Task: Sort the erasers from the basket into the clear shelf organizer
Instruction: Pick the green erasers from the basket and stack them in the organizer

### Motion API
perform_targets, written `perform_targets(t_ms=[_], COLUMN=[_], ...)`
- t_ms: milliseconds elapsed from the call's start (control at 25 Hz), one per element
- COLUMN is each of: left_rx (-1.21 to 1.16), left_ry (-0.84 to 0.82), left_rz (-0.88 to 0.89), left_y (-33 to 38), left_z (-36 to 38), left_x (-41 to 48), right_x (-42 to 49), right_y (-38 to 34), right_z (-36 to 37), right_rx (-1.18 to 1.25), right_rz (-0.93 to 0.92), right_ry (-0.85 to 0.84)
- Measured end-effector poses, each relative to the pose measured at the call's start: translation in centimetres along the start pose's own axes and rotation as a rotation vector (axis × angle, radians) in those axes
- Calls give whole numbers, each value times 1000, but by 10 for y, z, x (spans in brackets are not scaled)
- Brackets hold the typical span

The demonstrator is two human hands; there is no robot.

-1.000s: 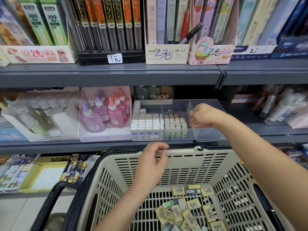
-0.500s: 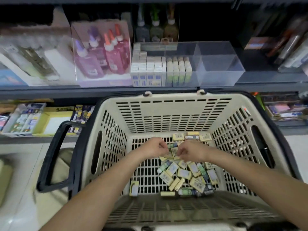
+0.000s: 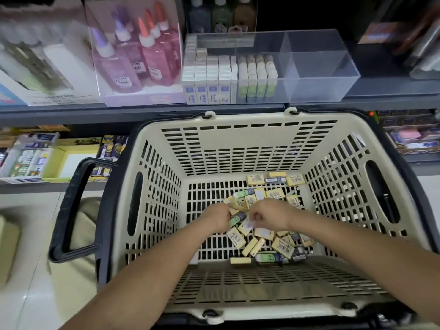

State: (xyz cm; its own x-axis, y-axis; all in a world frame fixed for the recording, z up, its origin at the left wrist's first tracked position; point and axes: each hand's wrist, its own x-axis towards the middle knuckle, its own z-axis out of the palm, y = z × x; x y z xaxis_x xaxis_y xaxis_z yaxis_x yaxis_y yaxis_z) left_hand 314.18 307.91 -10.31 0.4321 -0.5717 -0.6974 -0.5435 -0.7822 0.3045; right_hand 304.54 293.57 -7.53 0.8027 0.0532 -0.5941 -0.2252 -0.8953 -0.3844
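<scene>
Low in the frame, two bare forearms reach down into the basket. The left hand is curled at the middle of the frame, its fingers pressed on a yellow eraser at the edge of the pile. The right hand, just beside it, is also curled, fingertips down among the pieces; whether it pinches one or only sifts, I cannot tell.

The erasers lie loose on the slotted floor, mostly toward the lower right of the basket bottom, a few against the far wall. They look like small, light, firm blocks in paper or printed sleeves, neither fragile nor slippery. A pinch across the two long faces should hold one well; several could be gathered flat in a palm. The sleeve may slide, so grip at the middle, not the end.

Beyond the rim, in the upper middle of the frame, the organizer stands on the shelf: left sections packed with upright rows, right section bare.
</scene>
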Motion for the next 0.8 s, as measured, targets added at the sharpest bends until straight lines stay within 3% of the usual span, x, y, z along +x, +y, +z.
perform_targets(t_ms=[160, 320, 440, 600, 800], left_rx=[-459, -1157, -1426, -1619, -1678], left_ry=[21, 100, 130, 16, -128], left_rz=[-73, -109, -141, -108, 36], left_y=[-23, -31, -29, -22, -9], left_z=[-27, -44, -49, -49, -46], left_x=[4, -2, -1, 2, 0], right_x=[27, 57, 61, 51, 36], right_y=[1, -10, -13, -16, -29], right_z=[-13, -9, -13, -30, -39], right_rx=[-24, -223, -264, 426, 700], right_rz=[93, 178, 215, 226, 130], right_ry=[284, 264, 271, 429, 370])
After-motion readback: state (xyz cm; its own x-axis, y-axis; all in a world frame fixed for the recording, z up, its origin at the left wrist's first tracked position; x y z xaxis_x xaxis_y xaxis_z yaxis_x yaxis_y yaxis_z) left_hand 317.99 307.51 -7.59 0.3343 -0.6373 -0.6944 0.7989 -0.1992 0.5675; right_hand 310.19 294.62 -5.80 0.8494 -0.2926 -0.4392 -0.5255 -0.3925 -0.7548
